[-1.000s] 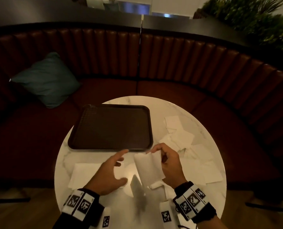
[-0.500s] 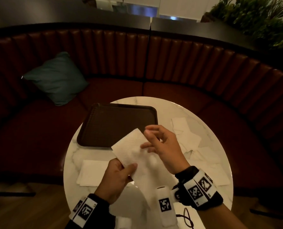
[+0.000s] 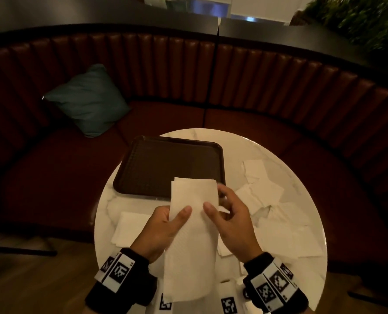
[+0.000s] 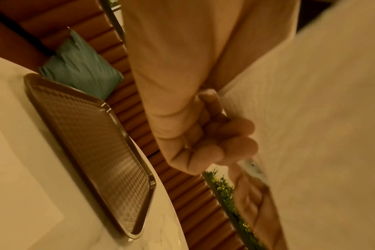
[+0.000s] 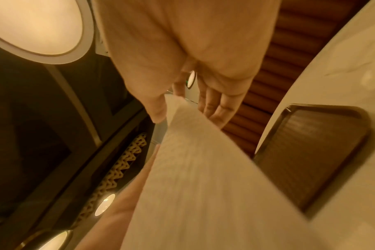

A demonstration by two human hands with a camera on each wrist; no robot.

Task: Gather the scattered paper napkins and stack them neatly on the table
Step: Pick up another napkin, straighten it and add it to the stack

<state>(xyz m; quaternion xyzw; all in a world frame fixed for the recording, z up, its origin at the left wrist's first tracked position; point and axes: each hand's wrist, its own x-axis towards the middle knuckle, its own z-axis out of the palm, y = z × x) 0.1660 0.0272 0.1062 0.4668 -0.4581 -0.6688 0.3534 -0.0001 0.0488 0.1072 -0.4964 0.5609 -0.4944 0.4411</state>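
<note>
A long white unfolded napkin [image 3: 193, 234] hangs lengthwise above the near side of the round marble table [image 3: 233, 141]. My left hand [image 3: 177, 217] grips its left edge, thumb on the front and fingers curled behind, as the left wrist view shows [image 4: 203, 135]. My right hand [image 3: 220, 200] pinches the right edge between thumb and fingers; the right wrist view has the napkin [image 5: 203, 169] running from that pinch [image 5: 182, 110]. Several loose napkins [image 3: 265, 193] lie scattered on the table's right half. A flat napkin pile [image 3: 131, 227] lies at the left.
A dark brown tray [image 3: 170, 166] sits on the far left part of the table. A curved brown leather bench [image 3: 279, 132] wraps round the table, with a teal cushion [image 3: 86, 100] on it. Plants [image 3: 369, 23] stand behind at the upper right.
My left hand has taken hold of the napkin that the right hand lifted. The napkin has been raised, opened out and turned from slanting to lengthwise between both hands.
</note>
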